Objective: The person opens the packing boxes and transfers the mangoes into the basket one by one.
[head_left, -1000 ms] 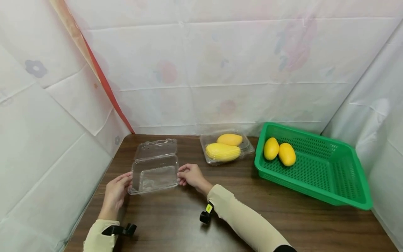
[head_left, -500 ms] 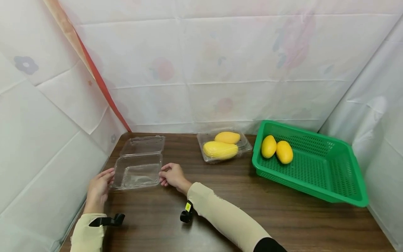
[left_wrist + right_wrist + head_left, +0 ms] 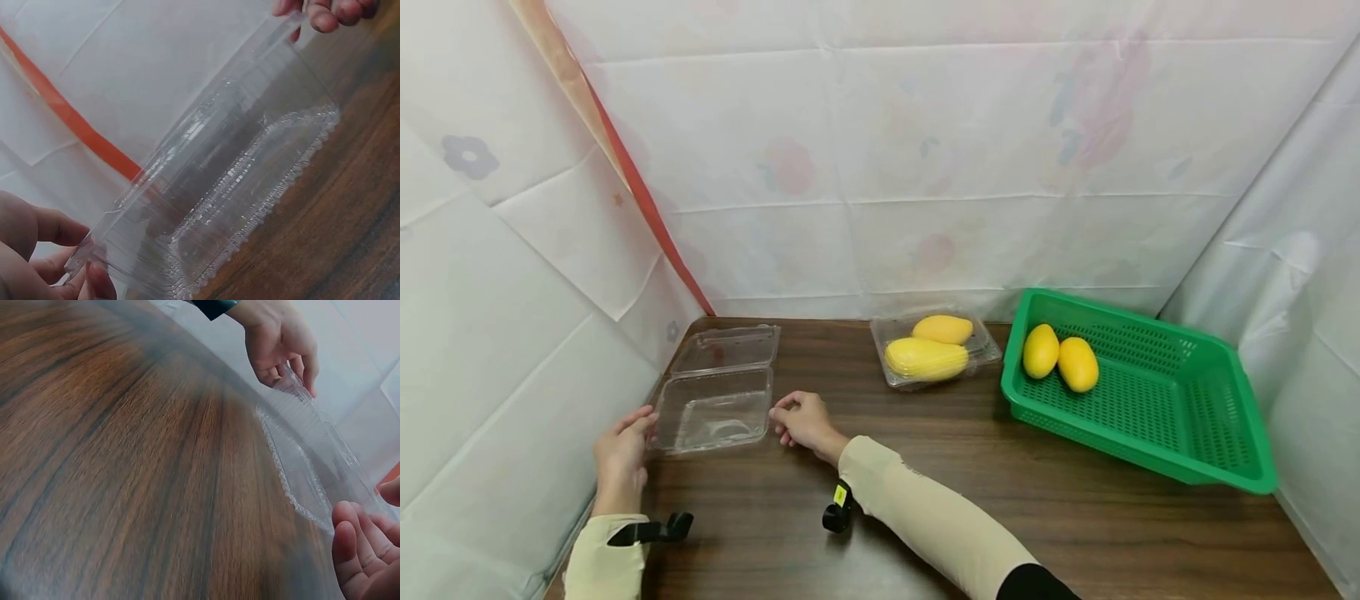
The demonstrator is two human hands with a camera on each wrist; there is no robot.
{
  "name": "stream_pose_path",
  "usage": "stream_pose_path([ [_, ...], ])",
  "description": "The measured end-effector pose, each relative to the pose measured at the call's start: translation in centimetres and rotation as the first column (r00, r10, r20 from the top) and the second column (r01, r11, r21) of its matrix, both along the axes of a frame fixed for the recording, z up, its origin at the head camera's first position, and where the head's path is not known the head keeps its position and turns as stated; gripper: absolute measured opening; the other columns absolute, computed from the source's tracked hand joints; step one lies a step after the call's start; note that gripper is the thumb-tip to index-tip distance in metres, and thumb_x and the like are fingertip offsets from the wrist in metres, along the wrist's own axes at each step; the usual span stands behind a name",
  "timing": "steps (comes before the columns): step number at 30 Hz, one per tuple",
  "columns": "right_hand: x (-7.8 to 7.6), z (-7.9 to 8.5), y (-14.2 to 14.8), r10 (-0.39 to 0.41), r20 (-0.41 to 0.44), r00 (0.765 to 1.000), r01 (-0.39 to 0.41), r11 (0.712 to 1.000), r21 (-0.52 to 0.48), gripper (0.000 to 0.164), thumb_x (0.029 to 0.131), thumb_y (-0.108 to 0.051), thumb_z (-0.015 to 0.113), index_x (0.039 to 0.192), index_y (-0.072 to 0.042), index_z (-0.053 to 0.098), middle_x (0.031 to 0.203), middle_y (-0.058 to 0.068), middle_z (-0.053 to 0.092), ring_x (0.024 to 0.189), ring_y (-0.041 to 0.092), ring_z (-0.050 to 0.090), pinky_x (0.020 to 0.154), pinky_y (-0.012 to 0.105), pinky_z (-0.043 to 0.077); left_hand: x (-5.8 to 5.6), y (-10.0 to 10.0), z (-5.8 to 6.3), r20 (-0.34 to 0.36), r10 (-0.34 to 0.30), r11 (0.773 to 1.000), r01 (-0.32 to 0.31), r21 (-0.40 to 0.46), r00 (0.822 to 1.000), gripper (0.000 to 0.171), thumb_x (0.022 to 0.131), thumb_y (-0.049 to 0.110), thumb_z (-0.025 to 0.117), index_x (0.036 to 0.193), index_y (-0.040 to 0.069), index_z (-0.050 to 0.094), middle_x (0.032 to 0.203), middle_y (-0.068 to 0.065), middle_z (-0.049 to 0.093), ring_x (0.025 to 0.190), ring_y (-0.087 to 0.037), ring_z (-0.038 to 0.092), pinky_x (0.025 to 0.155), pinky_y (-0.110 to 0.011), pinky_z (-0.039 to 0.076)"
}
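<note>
A clear plastic clamshell box [image 3: 713, 408] with its lid folded back stands at the left of the table. My left hand [image 3: 621, 458] pinches the left end of its rim between thumb and fingers, as the left wrist view shows closely. At the opposite end, my right hand [image 3: 805, 423] has the rim corner between thumb and fingers [image 3: 325, 17]. The ribbed base [image 3: 219, 206] holds nothing. Whether it touches the wood or hovers just over it, I cannot tell.
A second clear clamshell [image 3: 987, 343] with a yellow mango [image 3: 943, 329] and a yellow netted fruit [image 3: 927, 358] stands at the back. A green basket [image 3: 1142, 450] at the right holds two yellow mangoes [image 3: 1078, 364]. White cloth [image 3: 850, 167] walls the table [image 3: 925, 467].
Both hands have moved left together with the clear box, toward the table's left edge. The last half second shows only a small shift. The filled box and the basket stay put.
</note>
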State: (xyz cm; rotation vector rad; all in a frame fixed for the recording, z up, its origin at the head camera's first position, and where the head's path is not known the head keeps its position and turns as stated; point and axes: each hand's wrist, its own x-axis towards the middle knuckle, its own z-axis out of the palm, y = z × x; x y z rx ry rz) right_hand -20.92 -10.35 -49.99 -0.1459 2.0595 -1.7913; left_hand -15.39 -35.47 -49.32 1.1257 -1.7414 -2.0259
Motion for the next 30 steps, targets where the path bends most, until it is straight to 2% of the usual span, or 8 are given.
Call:
stream_pose_path([
  [3, -0.1, 0.2, 0.4, 0.013, -0.016, 1.0, -0.013, 1.0, -0.001, 0.006, 0.091, -0.01, 0.065, 0.092, -0.004, 0.065, 0.06, 0.005, 0.061, 0.042, 0.008, 0.05, 0.04, 0.018, 0.041, 0.0, 0.2, 0.0, 0.0, -0.001, 0.996, 0.001, -0.092, 1.0, 0.012, 0.094, 0.015, 0.062, 0.092, 0.023, 0.07, 0.067, 0.021, 0.06, 0.066, 0.002, 0.056, 0.059, -0.014, 0.045],
  [8, -0.5, 0.3, 1.5, 0.033, -0.027, 0.999, -0.032, 0.999, 0.012, 0.009, 0.093, -0.011, 0.063, 0.094, -0.003, 0.066, 0.064, 0.009, 0.065, 0.043, 0.008, 0.052, 0.041, 0.017, 0.043, 0.2, 0.6, 0.1, -0.03, 0.011, 0.988, -0.015, -0.151, 1.0, 0.015, 0.093, 0.011, 0.06, 0.089, 0.022, 0.069, 0.064, 0.022, 0.059, 0.065, 0.005, 0.055, 0.058, -0.011, 0.044],
  [11, -0.9, 0.3, 2.3, 0.018, -0.013, 1.0, -0.018, 1.0, 0.014, 0.01, 0.094, -0.012, 0.062, 0.095, -0.003, 0.067, 0.064, 0.007, 0.064, 0.044, 0.008, 0.052, 0.042, 0.018, 0.043, 0.4, 1.0, 0.1, -0.019, 0.013, 0.971, -0.017, -0.239, 1.0, 0.01, 0.093, 0.011, 0.06, 0.095, 0.017, 0.068, 0.066, 0.024, 0.055, 0.065, 0.007, 0.053, 0.058, -0.01, 0.042],
  [12, -1.0, 0.3, 2.5, 0.013, -0.01, 1.0, -0.013, 1.0, 0.013, 0.01, 0.094, -0.012, 0.062, 0.095, -0.004, 0.067, 0.064, 0.005, 0.063, 0.044, 0.008, 0.053, 0.043, 0.018, 0.044, 0.4, 1.1, 0.1, -0.007, 0.018, 0.958, -0.019, -0.285, 1.0, 0.009, 0.093, 0.012, 0.06, 0.098, 0.014, 0.068, 0.066, 0.025, 0.054, 0.065, 0.007, 0.051, 0.058, -0.01, 0.042],
  [15, -1.3, 0.6, 3.1, 0.005, -0.009, 1.0, -0.005, 1.0, -0.011, 0.012, 0.095, -0.013, 0.061, 0.096, -0.003, 0.068, 0.063, 0.003, 0.063, 0.045, 0.008, 0.054, 0.044, 0.02, 0.045, 0.5, 1.4, 0.0, 0.036, 0.032, 0.9, -0.013, -0.436, 0.999, 0.018, 0.093, 0.016, 0.059, 0.107, 0.007, 0.066, 0.065, 0.03, 0.048, 0.065, 0.007, 0.046, 0.057, -0.011, 0.039],
  [19, -1.5, 1.0, 3.5, 0.007, -0.026, 1.0, -0.008, 1.0, -0.025, 0.012, 0.095, -0.013, 0.061, 0.096, -0.003, 0.068, 0.063, 0.003, 0.063, 0.046, 0.008, 0.055, 0.045, 0.021, 0.047, 0.6, 1.6, 0.1, 0.048, 0.068, 0.825, -0.029, -0.564, 0.996, 0.026, 0.093, 0.016, 0.057, 0.113, 0.002, 0.065, 0.064, 0.033, 0.042, 0.064, 0.009, 0.043, 0.057, -0.012, 0.037],
  [26, -1.9, 1.3, 4.7, -0.027, -0.014, 1.0, 0.027, 1.0, -0.016, 0.016, 0.095, -0.012, 0.059, 0.099, 0.0, 0.068, 0.065, 0.003, 0.063, 0.048, 0.009, 0.056, 0.046, 0.02, 0.047, 0.4, 2.1, 0.7, 0.013, 0.084, 0.77, -0.057, -0.636, 0.996, 0.027, 0.093, 0.015, 0.056, 0.114, 0.001, 0.068, 0.067, 0.032, 0.04, 0.065, 0.009, 0.04, 0.062, -0.016, 0.035],
  [30, -2.1, 1.5, 5.3, -0.032, -0.014, 0.999, 0.031, 0.999, -0.014, 0.021, 0.096, -0.013, 0.059, 0.104, 0.004, 0.068, 0.067, 0.004, 0.065, 0.049, 0.009, 0.057, 0.049, 0.025, 0.051, 0.2, 2.8, 1.2, -0.008, 0.092, 0.748, -0.074, -0.659, 0.996, 0.027, 0.093, 0.014, 0.057, 0.113, 0.002, 0.069, 0.075, 0.024, 0.047, 0.067, 0.011, 0.038, 0.066, -0.018, 0.035],
])
